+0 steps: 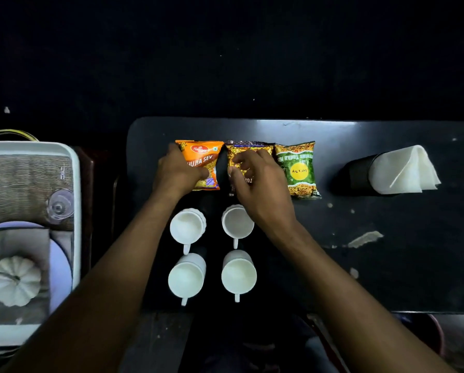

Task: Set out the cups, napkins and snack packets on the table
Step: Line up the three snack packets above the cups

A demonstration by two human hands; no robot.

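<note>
Seen from the head camera, a white tray [74, 168] carrying a small white pumpkin [15, 280] is sitting left of the dark, scuffed surface [387, 265]. The left hand [175, 175] is pinching the orange packet [205, 162] reading "SEV"; the right hand [257, 184] is gripping the yellow middle packet [239, 157]. A glossy green packet [301, 170], four white cups [187, 228] and folded napkins [406, 170] in a black holder [356, 172] are lying nearby.
</note>
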